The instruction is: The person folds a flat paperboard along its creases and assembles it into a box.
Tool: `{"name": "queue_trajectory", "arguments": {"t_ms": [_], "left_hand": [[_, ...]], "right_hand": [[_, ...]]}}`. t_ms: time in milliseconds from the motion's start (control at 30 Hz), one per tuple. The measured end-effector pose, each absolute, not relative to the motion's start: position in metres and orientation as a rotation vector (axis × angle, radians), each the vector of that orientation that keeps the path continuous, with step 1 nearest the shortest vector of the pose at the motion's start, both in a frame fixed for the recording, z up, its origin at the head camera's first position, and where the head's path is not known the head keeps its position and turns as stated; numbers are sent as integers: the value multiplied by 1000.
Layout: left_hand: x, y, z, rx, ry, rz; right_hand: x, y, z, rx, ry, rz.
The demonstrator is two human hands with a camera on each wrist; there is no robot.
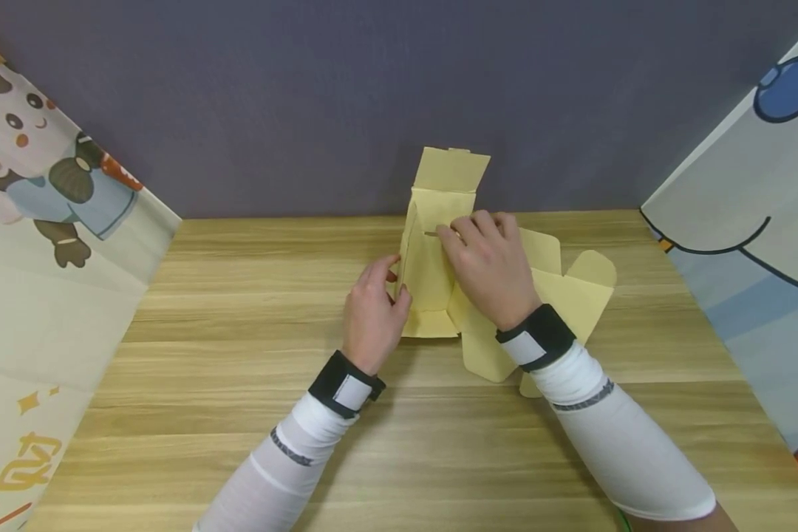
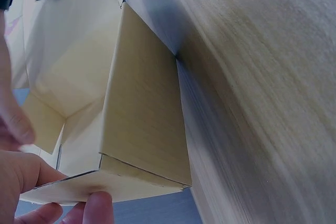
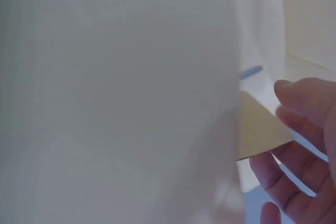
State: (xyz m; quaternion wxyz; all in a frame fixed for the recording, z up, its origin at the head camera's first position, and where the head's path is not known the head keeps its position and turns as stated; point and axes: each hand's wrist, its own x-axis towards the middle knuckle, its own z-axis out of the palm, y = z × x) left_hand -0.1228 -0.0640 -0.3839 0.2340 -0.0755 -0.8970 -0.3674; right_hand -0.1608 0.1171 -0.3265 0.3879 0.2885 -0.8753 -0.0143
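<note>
A partly folded pale yellow cardboard box (image 1: 432, 281) stands near the back edge of the table, its top flap (image 1: 451, 170) raised. Its other panels (image 1: 575, 295) spread out to the right. My left hand (image 1: 374, 310) grips the box's left side; in the left wrist view the thumb lies on one face of the card and the fingertips (image 2: 98, 205) on the other. Over the box's right side, my right hand (image 1: 488, 258) has its fingers curled at a small flap (image 3: 260, 127), which the right wrist view shows against the fingers. A large panel (image 3: 121, 98) hides much of that view.
The wood-grain table (image 1: 239, 355) lies under the work. Behind it rises a dark blue-grey wall (image 1: 292, 111). Cartoon-printed panels stand on the left (image 1: 60, 192) and on the right (image 1: 738, 185).
</note>
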Motion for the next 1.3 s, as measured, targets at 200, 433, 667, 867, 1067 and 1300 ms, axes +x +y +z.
{"name": "queue_trajectory", "arguments": {"t_ms": [200,433,667,867,1067,1300], "left_hand": [[-123,-62,-384,-203,-2467,-1002],[-122,-61,-382,-206,-2472,-1004],[-122,-63,-384,-210,-2469,-1025],[-122,-63,-383,-217,-2467,-1016],[-122,-64,-383,-221,-2462,-999],[-123,-63,-385,-230,-2464,-978]], "right_hand": [[-162,99,-307,768,-2127,-69],[-166,87,-300,838,-2100,-194],[-165,93,-307,808,-2159,-181],[-161,94,-320,802,-2201,-161],[-157,90,-331,803,-2248,-53],[-157,84,-341,757,-2284,197]]}}
